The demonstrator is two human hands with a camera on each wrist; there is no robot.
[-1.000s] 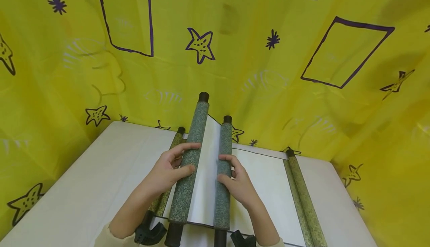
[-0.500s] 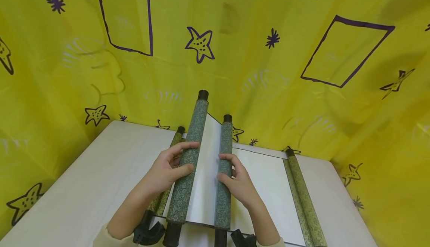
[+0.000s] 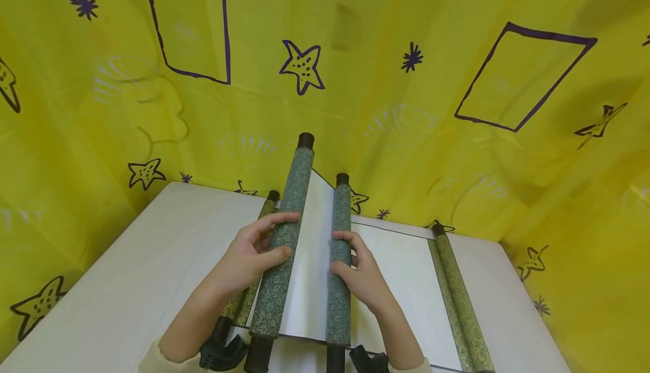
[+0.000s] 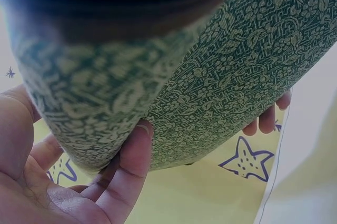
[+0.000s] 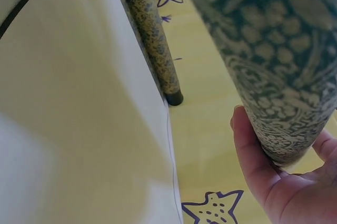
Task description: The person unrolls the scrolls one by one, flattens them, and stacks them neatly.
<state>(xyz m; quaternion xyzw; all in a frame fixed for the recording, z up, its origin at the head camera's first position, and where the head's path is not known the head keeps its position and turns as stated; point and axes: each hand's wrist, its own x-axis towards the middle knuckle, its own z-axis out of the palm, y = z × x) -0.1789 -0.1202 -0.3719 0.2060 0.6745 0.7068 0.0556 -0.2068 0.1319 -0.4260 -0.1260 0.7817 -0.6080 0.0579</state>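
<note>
A green patterned scroll with dark end knobs is held up, partly unrolled, a strip of its white paper [image 3: 307, 271] showing between the rolls. My left hand [image 3: 251, 254] grips the thicker left roll [image 3: 289, 192], thumb and index finger on its near side. Around the thinner right roll [image 3: 339, 305] curl the fingers of my right hand [image 3: 361, 274]. In the left wrist view the patterned backing [image 4: 221, 71] stretches between the rolls. The right wrist view shows the right roll [image 5: 279, 77] resting in the curved hand.
Beneath lies a second scroll, spread on the white table [image 3: 203, 220], its white sheet [image 3: 401, 271] running to an olive patterned roll [image 3: 464, 305] on the right. Its left roll [image 3: 267, 209] is partly covered by my hand and the green scroll. A yellow curtain [image 3: 345, 102] with drawn stars hangs behind.
The two green rolls have drawn slightly farther apart, the left one shifting a little left and upward. Both hands keep their grip, and the scroll on the table stays put.
</note>
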